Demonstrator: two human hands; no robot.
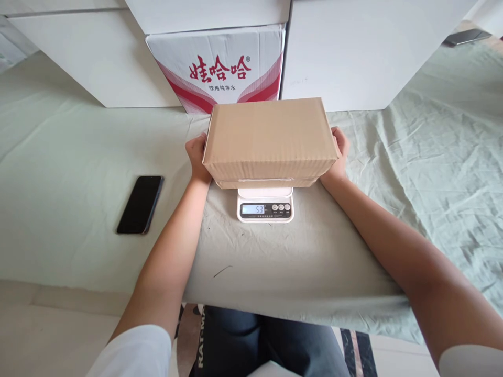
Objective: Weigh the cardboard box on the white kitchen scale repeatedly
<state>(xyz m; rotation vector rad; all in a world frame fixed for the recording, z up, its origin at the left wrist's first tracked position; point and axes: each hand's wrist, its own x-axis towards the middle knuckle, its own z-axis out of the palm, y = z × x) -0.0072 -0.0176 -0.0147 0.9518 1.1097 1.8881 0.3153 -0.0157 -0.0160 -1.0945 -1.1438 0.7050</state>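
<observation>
A brown cardboard box (271, 131) sits on or just above a small white digital kitchen scale (243, 214), hiding most of its platform. The scale's lit display seems to read 53. My left hand (197, 156) grips the box's left end, with its fingers partly hidden behind the side. At the opposite end, my right hand (338, 154) is closed against the box, its fingertips out of sight. Whether the box's full weight rests on the scale I cannot tell.
A black smartphone (140, 204) lies left of my left forearm on the green cloth (275, 267). Behind the box stand a white and red carton (220, 68) and large white boxes (341, 57). Another dark device (467, 36) lies at the far right. The table's front edge is near my lap.
</observation>
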